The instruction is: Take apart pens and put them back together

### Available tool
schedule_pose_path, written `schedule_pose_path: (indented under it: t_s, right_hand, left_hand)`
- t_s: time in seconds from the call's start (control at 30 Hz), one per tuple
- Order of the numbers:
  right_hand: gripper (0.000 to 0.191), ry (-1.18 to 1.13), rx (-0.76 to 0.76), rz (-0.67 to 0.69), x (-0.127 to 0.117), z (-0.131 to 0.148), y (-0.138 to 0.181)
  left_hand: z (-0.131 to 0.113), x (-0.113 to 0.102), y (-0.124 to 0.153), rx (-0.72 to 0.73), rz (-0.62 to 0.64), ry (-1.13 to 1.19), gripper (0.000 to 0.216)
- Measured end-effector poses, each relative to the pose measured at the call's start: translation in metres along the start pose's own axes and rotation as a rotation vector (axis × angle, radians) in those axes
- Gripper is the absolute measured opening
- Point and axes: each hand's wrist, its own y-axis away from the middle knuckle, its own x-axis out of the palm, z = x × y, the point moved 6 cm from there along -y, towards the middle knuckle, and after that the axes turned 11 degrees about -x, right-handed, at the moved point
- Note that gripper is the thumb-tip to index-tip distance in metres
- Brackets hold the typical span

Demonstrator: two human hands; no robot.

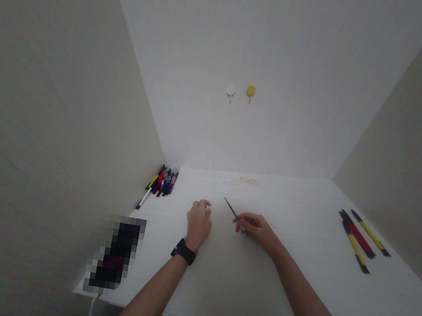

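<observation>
My right hand [255,227] pinches a thin dark pen-like stick [231,207] near its lower end. The stick slants up to the left, its far end pointing away from me; I cannot tell whether it is a slim pen or a refill. To the left, my left hand [198,220] rests low over the table with its fingers curled inward. Whatever those fingers hold, if anything, is hidden. A black watch [184,251] circles the left wrist. The two hands are apart, with the stick's tip between them.
Several pens [166,182] lie bunched at the table's back left corner, a white pen [143,198] beside them. Yellow and red markers [359,239] lie at the right. A pixelated dark object [116,255] with a cable [91,310] sits front left. Walls enclose the white table [245,293].
</observation>
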Motion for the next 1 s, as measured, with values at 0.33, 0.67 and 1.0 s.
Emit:
schedule_pose_path:
  t_s: [0.33,0.67,1.0]
  right_hand:
    - [0.038,0.015,0.014,0.010,0.000,-0.001,0.000]
    - [0.038,0.015,0.019,0.011,0.000,-0.005,0.000]
    - [0.034,0.057,0.041,0.074,0.003,-0.009,0.000]
  left_hand:
    - [0.010,0.001,-0.011,-0.020,-0.048,0.509,0.020]
    - [0.002,0.007,-0.013,-0.189,0.192,1.162,0.022]
    - [-0.002,-0.003,-0.009,-0.222,0.174,1.256,0.028]
